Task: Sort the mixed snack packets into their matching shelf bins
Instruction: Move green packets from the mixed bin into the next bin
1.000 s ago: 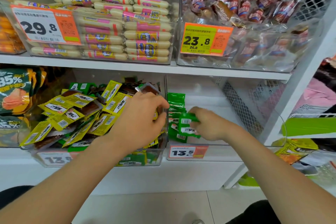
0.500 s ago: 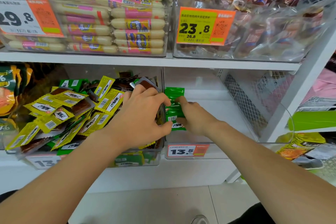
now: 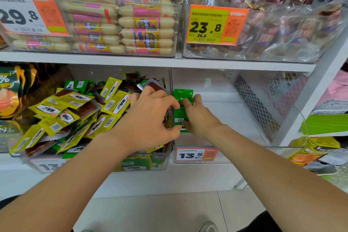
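Grip of right hand (image 3: 201, 118) holds green packets (image 3: 182, 94); left hand (image 3: 148, 118) grip cannot be told.

Mixed packets (image 3: 75, 115) in L bin (image 3: 165, 164); stacked packets (image 3: 182, 96) at L wall of R bin (image 3: 244, 154); sausages (image 3: 146, 22) above.

I see bright green packets (image 3: 183, 93), yellow packets (image 3: 116, 102) with white barcoded labels and brown windows, cream sausages (image 3: 146, 22) banded in pink and yellow, orange price tags (image 3: 216, 24) with black digits, and a plain white shelf (image 3: 150, 61)
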Motion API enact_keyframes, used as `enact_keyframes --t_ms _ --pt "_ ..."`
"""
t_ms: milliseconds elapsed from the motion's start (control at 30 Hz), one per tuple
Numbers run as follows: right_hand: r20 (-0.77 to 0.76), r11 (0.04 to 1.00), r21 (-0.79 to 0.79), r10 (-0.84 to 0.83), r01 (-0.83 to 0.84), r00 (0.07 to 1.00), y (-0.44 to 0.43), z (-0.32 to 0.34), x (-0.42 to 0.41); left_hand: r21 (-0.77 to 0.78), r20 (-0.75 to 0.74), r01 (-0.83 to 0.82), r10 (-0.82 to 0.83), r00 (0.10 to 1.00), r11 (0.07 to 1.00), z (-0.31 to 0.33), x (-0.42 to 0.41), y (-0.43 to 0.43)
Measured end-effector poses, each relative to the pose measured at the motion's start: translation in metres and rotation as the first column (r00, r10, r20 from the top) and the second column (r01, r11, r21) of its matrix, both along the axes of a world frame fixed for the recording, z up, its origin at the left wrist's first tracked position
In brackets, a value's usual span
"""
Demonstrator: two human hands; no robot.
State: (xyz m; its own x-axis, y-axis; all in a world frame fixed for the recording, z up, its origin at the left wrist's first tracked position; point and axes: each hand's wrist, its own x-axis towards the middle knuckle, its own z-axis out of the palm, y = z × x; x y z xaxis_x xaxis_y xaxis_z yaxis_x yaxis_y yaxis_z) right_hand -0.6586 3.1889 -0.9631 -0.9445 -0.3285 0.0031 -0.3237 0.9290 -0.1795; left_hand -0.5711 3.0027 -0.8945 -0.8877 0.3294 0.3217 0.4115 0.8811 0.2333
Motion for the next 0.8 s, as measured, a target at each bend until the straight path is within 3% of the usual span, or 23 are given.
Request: enact_keyframes --t_ms 167,267,367,467,600,733,800 --pt "0.174 0.991 0.130 0.004 -0.027 0.985 -0.005 -0.013 -0.002 0.006 -0.009 -0.003 0.003 1.000 1.000 -0.002 0.001 0.001" --pt "0.029 0.982 0.186 -0.026 0.021 0.999 -0.004 -0.009 -0.004 0.013 -0.012 0.000 0.000 1.000 1.000 -0.003 0.000 0.000" --pt "-0.077 0.992 0.106 -0.061 0.069 0.995 -0.005 -0.005 -0.009 0.010 -0.010 0.004 -0.004 1.000 1.000 -0.002 0.000 0.000" --pt "0.026 0.999 0.047 -0.014 0.012 1.000 -0.008 -0.005 -0.009 0.010 -0.006 0.003 -0.003 1.000 1.000 -0.002 0.001 -0.001" --pt "0.054 0.993 -0.070 -0.091 0.095 0.994 0.003 0.010 -0.013 -0.005 0.001 0.002 -0.002 1.000 1.000 -0.002 0.001 -0.002" --pt "0.079 0.998 0.056 -0.037 0.032 0.996 0.000 -0.003 -0.006 0.000 0.017 0.003 -0.003 1.000 1.000 -0.002 0.003 -0.001" --pt "0.167 0.991 0.131 -0.018 -0.004 0.986 -0.002 -0.010 -0.004 -0.002 0.022 -0.001 0.001 1.000 1.000 -0.002 0.003 -0.001"
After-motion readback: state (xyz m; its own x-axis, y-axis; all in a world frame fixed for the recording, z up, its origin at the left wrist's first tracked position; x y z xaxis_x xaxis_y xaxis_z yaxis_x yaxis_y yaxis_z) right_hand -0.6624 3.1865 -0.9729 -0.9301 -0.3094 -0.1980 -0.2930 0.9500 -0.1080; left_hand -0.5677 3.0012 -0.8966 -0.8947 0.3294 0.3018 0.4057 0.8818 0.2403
